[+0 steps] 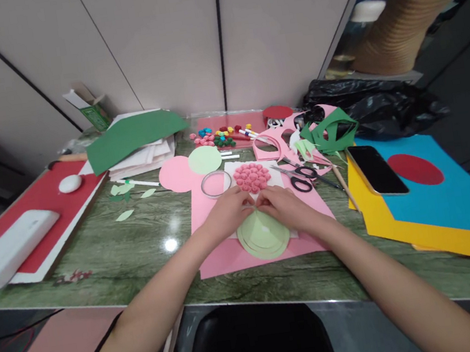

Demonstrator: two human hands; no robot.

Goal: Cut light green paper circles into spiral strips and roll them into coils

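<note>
Centrally in the head view, hands: the left hand and the right hand nearly meet, fingers bent and mostly closed, at the far end of the pale green paper; the fingers hide whether either hand pinches it, so I cannot tell.
Pale green paper: round-edged on its near side, with layered outlines; it lies between the forearms, over the pink sheet.
Pink cluster: just beyond the hands, on a white sheet; a thin grey ring sits to its left; scissors with black handles lie to its right.
Far side: a pink disc beside a light green disc; small coloured pieces farther off; green offcuts to the right.
Right side: a phone over yellow and blue sheets; a red disc near it.
Left side: a white oval object and a long white object on a red sheet; leaf shapes to their right.
</note>
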